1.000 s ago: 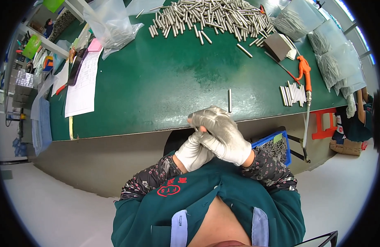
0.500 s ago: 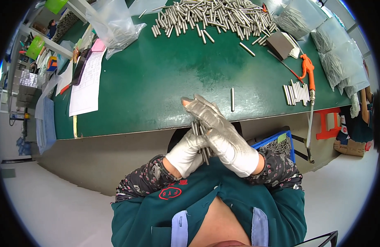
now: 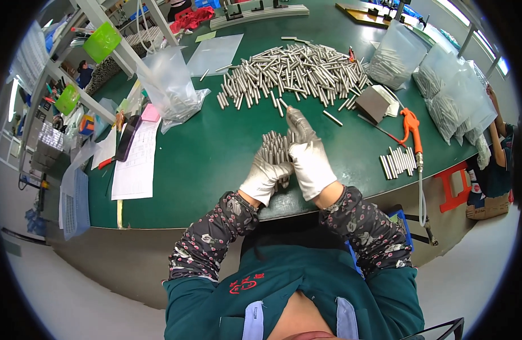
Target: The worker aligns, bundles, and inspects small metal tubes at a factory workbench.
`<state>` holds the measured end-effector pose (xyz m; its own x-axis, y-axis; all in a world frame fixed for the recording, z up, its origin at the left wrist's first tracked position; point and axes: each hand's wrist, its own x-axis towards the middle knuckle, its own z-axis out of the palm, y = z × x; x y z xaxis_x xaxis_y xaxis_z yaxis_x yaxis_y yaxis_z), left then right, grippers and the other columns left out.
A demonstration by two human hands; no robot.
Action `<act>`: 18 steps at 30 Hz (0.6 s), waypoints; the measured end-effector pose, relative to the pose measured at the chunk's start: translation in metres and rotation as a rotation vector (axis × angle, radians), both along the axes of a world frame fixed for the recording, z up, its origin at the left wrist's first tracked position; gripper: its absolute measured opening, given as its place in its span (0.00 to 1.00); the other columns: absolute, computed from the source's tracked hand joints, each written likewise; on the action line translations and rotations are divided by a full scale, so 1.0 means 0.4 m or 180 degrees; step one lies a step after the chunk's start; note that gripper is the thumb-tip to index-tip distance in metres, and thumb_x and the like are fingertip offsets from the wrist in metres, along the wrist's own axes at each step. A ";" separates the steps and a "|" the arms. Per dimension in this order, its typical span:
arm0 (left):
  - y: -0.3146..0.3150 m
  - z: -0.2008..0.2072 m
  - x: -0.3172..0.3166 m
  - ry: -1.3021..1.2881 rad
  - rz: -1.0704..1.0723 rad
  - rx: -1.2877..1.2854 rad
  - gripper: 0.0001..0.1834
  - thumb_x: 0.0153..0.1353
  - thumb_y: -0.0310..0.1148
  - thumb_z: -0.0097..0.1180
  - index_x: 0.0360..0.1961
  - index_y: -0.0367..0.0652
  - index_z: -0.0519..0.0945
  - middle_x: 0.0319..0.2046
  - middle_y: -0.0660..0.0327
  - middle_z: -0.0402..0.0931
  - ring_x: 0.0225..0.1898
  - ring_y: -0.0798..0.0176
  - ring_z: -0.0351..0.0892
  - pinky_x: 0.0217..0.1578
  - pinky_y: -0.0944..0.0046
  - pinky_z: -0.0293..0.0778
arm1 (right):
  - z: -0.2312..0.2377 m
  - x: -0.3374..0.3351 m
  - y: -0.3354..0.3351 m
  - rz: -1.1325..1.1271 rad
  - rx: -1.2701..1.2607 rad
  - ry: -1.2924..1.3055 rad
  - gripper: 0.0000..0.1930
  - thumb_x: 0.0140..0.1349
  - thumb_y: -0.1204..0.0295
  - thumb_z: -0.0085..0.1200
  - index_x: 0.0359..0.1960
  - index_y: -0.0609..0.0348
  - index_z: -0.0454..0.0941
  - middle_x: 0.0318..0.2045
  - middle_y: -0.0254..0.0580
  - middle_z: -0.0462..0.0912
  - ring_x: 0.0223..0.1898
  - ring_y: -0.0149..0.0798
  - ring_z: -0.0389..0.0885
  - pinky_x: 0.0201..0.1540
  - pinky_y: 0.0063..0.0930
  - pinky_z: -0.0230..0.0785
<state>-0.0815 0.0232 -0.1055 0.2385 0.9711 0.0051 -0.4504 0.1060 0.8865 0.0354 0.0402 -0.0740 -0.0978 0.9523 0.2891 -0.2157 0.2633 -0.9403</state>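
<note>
In my left hand (image 3: 263, 179), in a white glove greyed at the fingers, is a thick bundle of short metal pins (image 3: 275, 148). My fingers are wrapped round the lower part, and the pin ends point up and away from me. My right hand (image 3: 309, 158), gloved the same way, presses against the bundle's right side. Its fingers are held together and reach forward; what lies under them is hidden. Both hands are above the front part of the green table (image 3: 215, 187). Beyond my fingertips spreads a large heap of loose metal pins (image 3: 295, 73).
To the right are a row of pins (image 3: 398, 163), an orange air gun (image 3: 409, 127) with hose, a dark block (image 3: 371, 105) and bags of pins (image 3: 450, 102). A clear bag (image 3: 170, 85) and paper sheets (image 3: 135, 158) lie left. Another person's arm (image 3: 493, 130) shows far right.
Both hands have moved forward over the table with the bundle, which now shows more pin ends. The single pin that lay right of my hands is no longer seen. The view has tilted up.
</note>
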 end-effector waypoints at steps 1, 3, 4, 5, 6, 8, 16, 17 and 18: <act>-0.002 0.005 0.004 -0.0135 0.0171 0.0074 0.25 0.43 0.21 0.63 0.45 0.43 0.71 0.30 0.66 0.75 0.25 0.70 0.75 0.19 0.73 0.69 | -0.003 -0.002 0.001 -0.0149 -0.0022 -0.0298 0.25 0.55 0.80 0.37 0.58 0.66 0.60 0.56 0.50 0.67 0.58 0.40 0.64 0.59 0.24 0.54; 0.015 0.006 -0.006 -0.0004 0.0213 0.0174 0.24 0.43 0.21 0.62 0.43 0.43 0.70 0.30 0.66 0.74 0.23 0.71 0.73 0.17 0.73 0.68 | -0.013 0.002 0.001 0.0209 -0.0488 -0.0169 0.24 0.58 0.77 0.37 0.58 0.66 0.60 0.55 0.49 0.68 0.57 0.38 0.65 0.59 0.24 0.55; 0.025 0.005 -0.014 0.0134 0.0254 0.0264 0.23 0.43 0.20 0.61 0.42 0.43 0.68 0.30 0.67 0.73 0.21 0.72 0.72 0.15 0.74 0.66 | -0.016 0.006 -0.001 0.0564 -0.0965 -0.0031 0.22 0.61 0.75 0.38 0.58 0.66 0.60 0.55 0.48 0.69 0.56 0.37 0.67 0.58 0.23 0.56; 0.040 -0.008 -0.036 0.0378 -0.0044 0.0301 0.27 0.41 0.20 0.62 0.44 0.42 0.66 0.34 0.66 0.73 0.28 0.71 0.74 0.23 0.72 0.72 | -0.013 0.009 -0.006 0.0731 -0.1026 -0.0005 0.21 0.65 0.71 0.38 0.58 0.66 0.61 0.54 0.46 0.70 0.54 0.34 0.68 0.56 0.21 0.57; 0.049 -0.027 -0.034 0.0370 -0.0037 0.0293 0.27 0.41 0.20 0.62 0.44 0.42 0.66 0.34 0.66 0.73 0.28 0.71 0.74 0.23 0.72 0.72 | -0.013 0.005 -0.007 0.0738 -0.1035 -0.0013 0.21 0.65 0.71 0.38 0.58 0.66 0.61 0.54 0.46 0.70 0.54 0.34 0.68 0.56 0.21 0.57; 0.057 -0.061 -0.024 0.0270 0.0331 0.0968 0.30 0.40 0.18 0.62 0.46 0.42 0.63 0.38 0.66 0.72 0.36 0.71 0.74 0.35 0.71 0.74 | -0.015 -0.004 -0.012 0.0661 -0.1091 0.0156 0.21 0.62 0.74 0.39 0.58 0.66 0.61 0.52 0.43 0.71 0.52 0.31 0.69 0.56 0.21 0.58; 0.059 -0.067 -0.018 0.0639 0.0386 0.0943 0.36 0.40 0.19 0.66 0.51 0.42 0.62 0.45 0.64 0.71 0.45 0.69 0.73 0.45 0.69 0.72 | 0.001 0.009 -0.021 0.0442 -0.0780 0.0017 0.26 0.51 0.84 0.34 0.56 0.68 0.63 0.53 0.48 0.71 0.54 0.34 0.69 0.57 0.22 0.59; 0.055 -0.066 -0.015 0.0639 0.0385 0.0946 0.36 0.40 0.19 0.66 0.51 0.42 0.62 0.45 0.64 0.71 0.45 0.69 0.73 0.45 0.69 0.72 | 0.002 0.009 -0.023 0.0373 -0.0631 -0.0156 0.27 0.50 0.85 0.33 0.56 0.68 0.63 0.53 0.49 0.71 0.54 0.35 0.70 0.57 0.22 0.59; 0.048 -0.059 -0.008 0.0465 0.0372 0.0855 0.36 0.39 0.19 0.66 0.51 0.42 0.62 0.44 0.64 0.71 0.45 0.69 0.72 0.45 0.69 0.72 | -0.001 0.009 -0.023 0.0368 -0.0629 -0.0157 0.27 0.50 0.85 0.33 0.56 0.68 0.63 0.53 0.49 0.71 0.54 0.35 0.70 0.57 0.22 0.59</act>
